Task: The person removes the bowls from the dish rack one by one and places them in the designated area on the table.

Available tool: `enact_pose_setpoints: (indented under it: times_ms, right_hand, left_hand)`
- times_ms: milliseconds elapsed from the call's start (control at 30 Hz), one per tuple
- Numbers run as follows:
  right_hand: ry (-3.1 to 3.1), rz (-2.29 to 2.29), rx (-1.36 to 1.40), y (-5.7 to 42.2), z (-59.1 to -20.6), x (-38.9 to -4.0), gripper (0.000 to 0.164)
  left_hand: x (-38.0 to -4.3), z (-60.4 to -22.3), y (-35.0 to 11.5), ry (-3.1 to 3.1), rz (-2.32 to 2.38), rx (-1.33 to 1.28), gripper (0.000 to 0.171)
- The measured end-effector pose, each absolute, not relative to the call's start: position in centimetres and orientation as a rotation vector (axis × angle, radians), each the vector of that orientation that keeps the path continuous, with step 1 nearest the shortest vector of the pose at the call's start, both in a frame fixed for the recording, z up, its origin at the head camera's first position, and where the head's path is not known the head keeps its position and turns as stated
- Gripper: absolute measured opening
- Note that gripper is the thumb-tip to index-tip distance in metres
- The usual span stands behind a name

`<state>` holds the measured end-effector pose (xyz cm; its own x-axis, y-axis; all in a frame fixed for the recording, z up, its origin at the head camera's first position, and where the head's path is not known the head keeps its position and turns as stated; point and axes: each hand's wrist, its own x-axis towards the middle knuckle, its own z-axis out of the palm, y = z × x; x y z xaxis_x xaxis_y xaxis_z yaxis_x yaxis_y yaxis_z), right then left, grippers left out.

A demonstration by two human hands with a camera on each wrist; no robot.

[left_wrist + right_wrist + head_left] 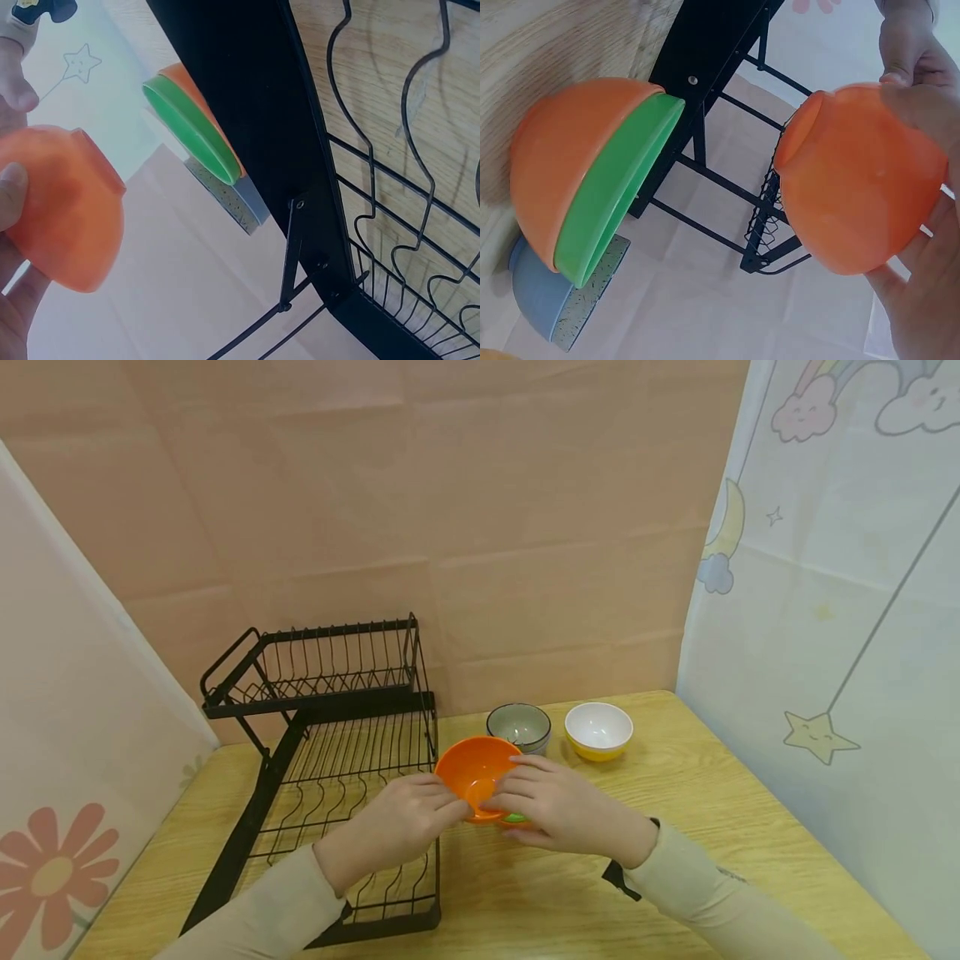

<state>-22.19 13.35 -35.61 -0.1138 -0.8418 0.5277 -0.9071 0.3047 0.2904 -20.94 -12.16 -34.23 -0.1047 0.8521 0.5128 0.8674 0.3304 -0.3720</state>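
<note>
Both hands hold an orange bowl [468,764] above the table, tilted so that its inside faces the head camera. My left hand [411,814] grips its left side near the rim, and my right hand [551,802] grips the right side, thumb and fingers spread around it in the right wrist view. The bowl's smooth outside and foot ring [799,133] show there. Just beyond the right hand stands another bowl, orange outside with a green rim [622,191], mostly hidden by that hand in the head view.
A black two-tier dish rack [311,702] stands on the left of the wooden table [720,777]. At the back are a grey-green bowl [517,722] with a dark rim and a white bowl, yellow outside [598,727]. Fabric walls [562,527] enclose the table.
</note>
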Motion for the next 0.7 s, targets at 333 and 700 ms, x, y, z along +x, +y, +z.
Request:
enact_pose_setpoints:
  times_ms: [333,700]
  right_hand:
    - [-1.923,0.135,1.523,13.09,-35.62,-22.16,0.026]
    - [-1.930,0.122,1.518,13.13,-35.78,-22.30,0.028]
  left_hand:
    - [-20.84,-34.22,-12.00,-1.904,-0.073,-1.531,0.010]
    - [-20.86,-34.29,-11.90,-1.909,-0.055,-1.553,0.014]
